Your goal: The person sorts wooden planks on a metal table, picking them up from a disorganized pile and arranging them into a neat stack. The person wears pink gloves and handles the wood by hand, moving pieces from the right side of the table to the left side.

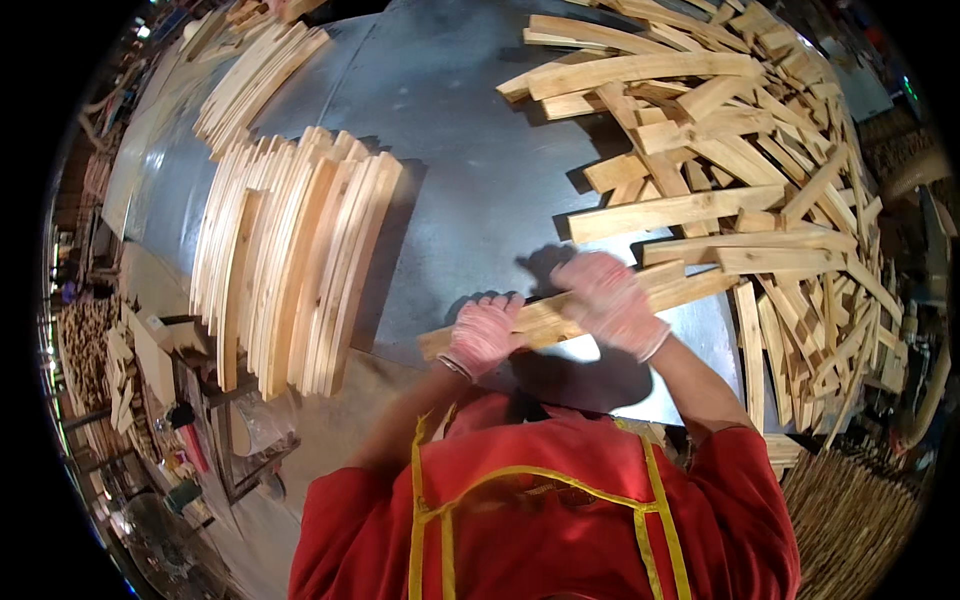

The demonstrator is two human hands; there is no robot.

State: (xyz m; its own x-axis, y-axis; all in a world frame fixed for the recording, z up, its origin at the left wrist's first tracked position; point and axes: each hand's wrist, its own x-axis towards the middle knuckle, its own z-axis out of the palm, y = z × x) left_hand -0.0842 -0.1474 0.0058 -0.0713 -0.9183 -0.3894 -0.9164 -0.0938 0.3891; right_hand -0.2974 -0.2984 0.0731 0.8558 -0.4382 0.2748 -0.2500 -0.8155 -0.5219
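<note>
A light wooden board (545,325) lies across the near edge of the metal table in front of me. My left hand (484,336), in a pink and white knit glove, is closed over the board near its left end. Farther right, my right hand (612,303) in a matching glove is over the same board. Motion smears its fingers, so their grip on the wood is unclear. Beyond my right hand, the board's right part reaches toward a loose heap of wooden pieces (680,210).
The grey metal table (450,200) carries upright rows of boards (300,250) on the left, with another stack of boards (262,80) behind. The heap covers its right side. A cardboard box (152,350) stands lower left, and bundled thin sticks (850,530) are at lower right.
</note>
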